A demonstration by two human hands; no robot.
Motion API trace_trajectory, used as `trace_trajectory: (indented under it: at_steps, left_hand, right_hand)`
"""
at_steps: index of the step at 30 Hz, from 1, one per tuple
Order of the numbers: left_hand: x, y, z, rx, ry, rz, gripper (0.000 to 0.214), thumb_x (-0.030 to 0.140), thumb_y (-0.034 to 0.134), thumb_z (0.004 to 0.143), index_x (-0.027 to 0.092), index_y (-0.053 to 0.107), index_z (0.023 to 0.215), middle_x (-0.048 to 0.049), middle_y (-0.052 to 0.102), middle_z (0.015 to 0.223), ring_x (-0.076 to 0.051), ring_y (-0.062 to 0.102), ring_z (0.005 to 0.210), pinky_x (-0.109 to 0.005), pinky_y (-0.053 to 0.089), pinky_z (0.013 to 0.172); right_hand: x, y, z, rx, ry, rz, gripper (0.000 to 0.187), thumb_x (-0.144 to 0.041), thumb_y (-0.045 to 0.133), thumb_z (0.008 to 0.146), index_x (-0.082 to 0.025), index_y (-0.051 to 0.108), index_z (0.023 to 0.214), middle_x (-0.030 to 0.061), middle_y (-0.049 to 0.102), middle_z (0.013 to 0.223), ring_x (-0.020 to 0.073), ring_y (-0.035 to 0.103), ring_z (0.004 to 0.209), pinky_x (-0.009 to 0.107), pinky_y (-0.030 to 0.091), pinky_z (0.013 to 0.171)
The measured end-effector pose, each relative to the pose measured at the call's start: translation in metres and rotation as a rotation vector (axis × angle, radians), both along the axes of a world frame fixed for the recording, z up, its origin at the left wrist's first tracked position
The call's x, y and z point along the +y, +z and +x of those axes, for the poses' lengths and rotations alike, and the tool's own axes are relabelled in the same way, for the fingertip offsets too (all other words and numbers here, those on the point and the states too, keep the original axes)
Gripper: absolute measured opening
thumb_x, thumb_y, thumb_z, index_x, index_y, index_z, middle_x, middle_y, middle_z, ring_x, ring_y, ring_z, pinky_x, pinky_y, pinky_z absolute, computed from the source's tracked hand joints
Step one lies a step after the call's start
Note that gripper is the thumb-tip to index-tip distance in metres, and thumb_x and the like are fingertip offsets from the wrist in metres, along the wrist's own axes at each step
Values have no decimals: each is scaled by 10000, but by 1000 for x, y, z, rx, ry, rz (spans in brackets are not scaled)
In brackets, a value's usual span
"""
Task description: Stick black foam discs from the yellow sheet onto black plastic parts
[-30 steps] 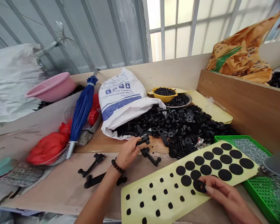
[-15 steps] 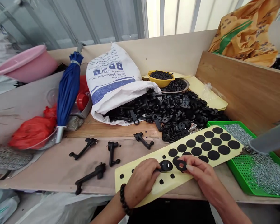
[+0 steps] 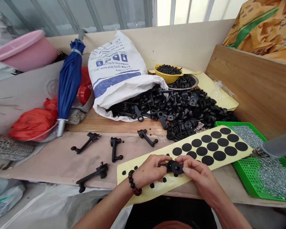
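Note:
My left hand [image 3: 149,171] is closed around a black crank handle [image 3: 168,165], whose round end points right. A round black adhesive pad [image 3: 176,168] with a hole in its middle lies against that round end. The fingers of my right hand [image 3: 201,176] pinch the pad at its edge. Under both hands is a pale yellow backing sheet [image 3: 173,185], with rows of round black pads on its right part and small black cut-outs on its left. Several more crank handles, one of them an upright-ended handle [image 3: 114,149], lie on the table to the left.
A white sack [image 3: 119,70] spills black parts [image 3: 193,105] across the back. A yellow bowl [image 3: 169,77] of small black pieces stands behind them. On the right is a green tray [image 3: 246,178] of metal pieces, with a grey tube [image 3: 278,144] above. A blue umbrella [image 3: 70,76] leans left.
My right hand has moved left, bringing the pad from beside the crank handle onto its round end. The camera view has shifted slightly.

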State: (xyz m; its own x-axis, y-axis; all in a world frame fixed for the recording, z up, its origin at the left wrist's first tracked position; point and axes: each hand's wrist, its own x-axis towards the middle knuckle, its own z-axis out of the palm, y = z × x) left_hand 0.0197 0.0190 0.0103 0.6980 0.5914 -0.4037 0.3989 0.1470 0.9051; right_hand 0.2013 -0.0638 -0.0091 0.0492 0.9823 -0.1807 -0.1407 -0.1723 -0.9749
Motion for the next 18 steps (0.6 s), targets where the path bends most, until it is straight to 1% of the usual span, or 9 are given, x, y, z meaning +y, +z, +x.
trace_trajectory:
  at_steps: [4, 9, 14, 18]
  left_hand:
    - [-1, 7, -2, 1, -32, 25, 479, 161, 447, 700, 160, 629, 1143, -36, 642, 823, -74, 469, 481, -184, 384, 488]
    - [0, 15, -3, 22, -60, 79, 409, 226, 440, 787, 165, 637, 1140, -36, 637, 804, -90, 477, 505, -191, 399, 519]
    - [0, 15, -3, 9, -44, 103, 399, 238, 429, 805, 153, 644, 1131, -35, 636, 795, -98, 501, 511, -193, 411, 537]
    - [-2, 14, -3, 0, -45, 127, 391, 241, 429, 817, 155, 644, 1132, -28, 631, 773, -91, 500, 497, -186, 407, 531]
  right_hand:
    - [1, -2, 0, -50, 12, -10, 271, -405, 653, 729, -190, 546, 604, 78, 619, 1011, 271, 535, 971, 340, 405, 807]
    - [1, -2, 0, -85, 7, -7, 257, -394, 637, 751, -193, 544, 619, 84, 606, 1006, 271, 518, 1012, 327, 410, 820]
    - [1, -3, -1, -88, -1, 6, 228, -361, 632, 758, -196, 545, 628, 73, 603, 979, 254, 520, 994, 314, 408, 813]
    - [2, -3, -3, -104, -10, -5, 236, -375, 636, 752, -195, 548, 626, 86, 608, 982, 269, 518, 1010, 319, 422, 794]
